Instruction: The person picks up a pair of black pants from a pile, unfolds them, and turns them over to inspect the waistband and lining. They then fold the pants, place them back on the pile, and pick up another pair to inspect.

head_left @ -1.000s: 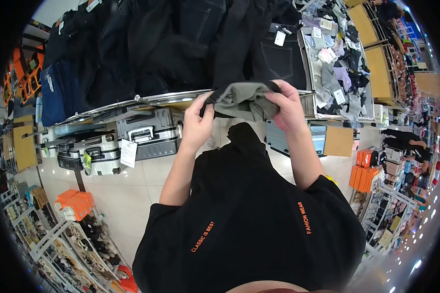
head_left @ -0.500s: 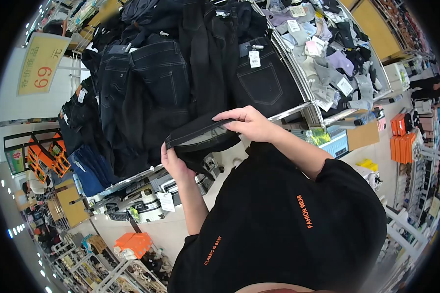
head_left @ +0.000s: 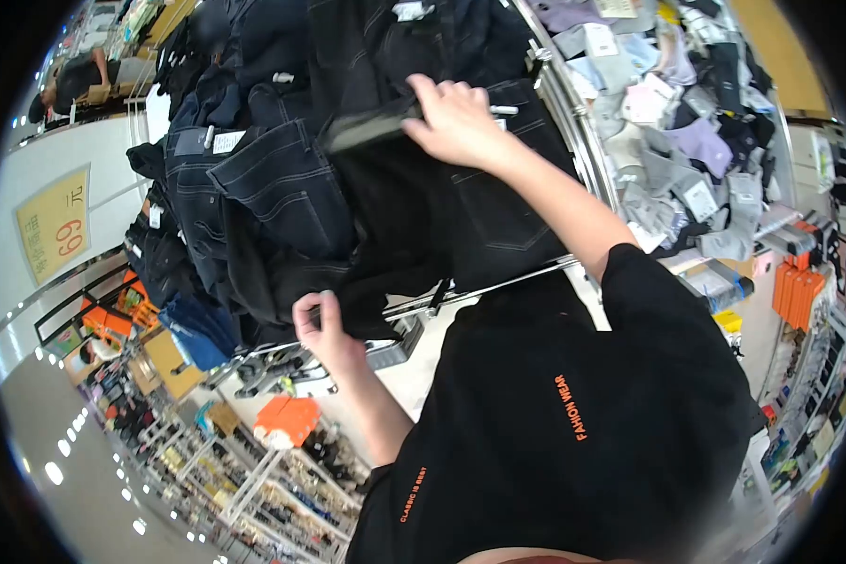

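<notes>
My right hand is closed on the waistband of a pair of black jeans, thumb on one side and fingers on the other. The waistband's grey inner side shows, and the legs hang down over the pile. Lower left, my left hand is apart from the waistband, beside the dark cloth at the front edge. Its fingers are loosely curled, with a gap to the thumb and nothing visible in them. Dark blue jeans with pale stitching lie left of the black pair. Another black pair with a stitched back pocket lies to the right.
A bin of socks stands at the right behind a metal rail. A yellow price sign is at the left. Blue jeans hang at the left corner. Orange baskets and racks stand below on the floor.
My left hand has let go of the waistband and moved down. My right hand has carried the black jeans up and forward over the pile. The view has shifted and tilted.
</notes>
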